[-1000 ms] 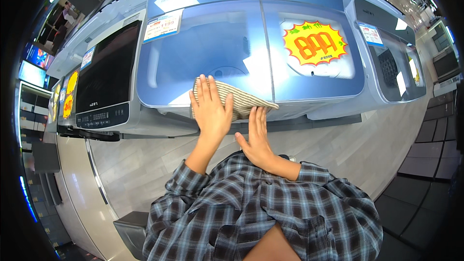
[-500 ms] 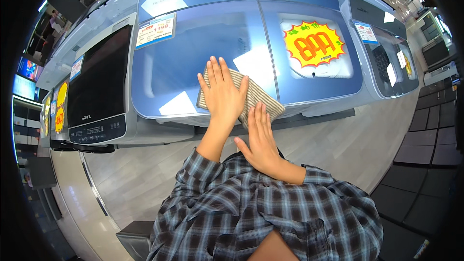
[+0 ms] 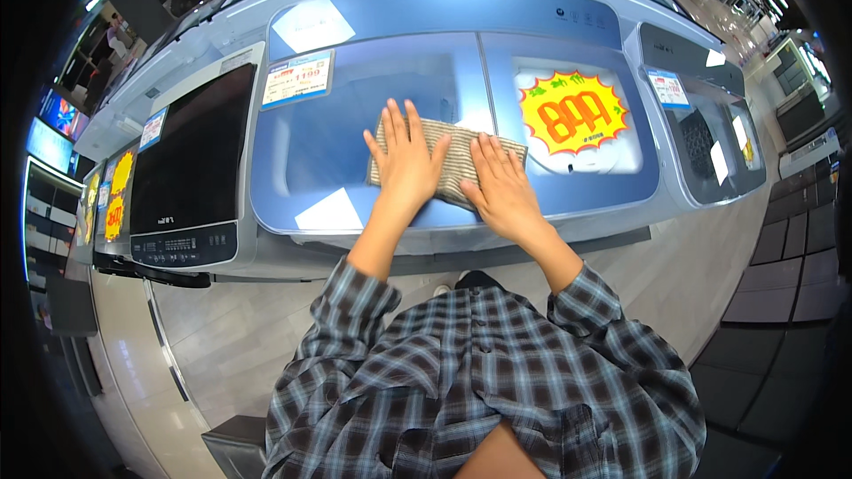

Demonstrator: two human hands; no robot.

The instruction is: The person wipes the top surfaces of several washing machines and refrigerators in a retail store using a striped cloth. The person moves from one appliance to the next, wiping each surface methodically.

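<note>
Cloth (image 3: 458, 144), striped in beige and grey, is in the middle of the frame, and here is the change: it now lies up on the blue lid (image 3: 342, 146), clear of the front rim, where half a second ago its near corner drooped toward that edge. The right hand (image 3: 506, 184) has come up too, from just in front of the rim to the cloth's right half, so the wiping, as I judge it, now has two palms behind it instead of mostly one. Left hand (image 3: 408, 160) now: palm down on the cloth's left part, fingers fanned and pointing to the top of the frame, thumb out toward centre. The right sits lower, tilted to the upper left, fingers close together, thumb set apart. Neither pinches anything; both lie flat (how hard they press, I can't tell). Both forearms reach up from the lower part of the frame, plaid sleeves (image 3: 357, 297) ending short of the wrists. And the cloth's right end crosses the seam between the panes, just below the yellow starburst sign (image 3: 546, 129) at right of centre.
</note>
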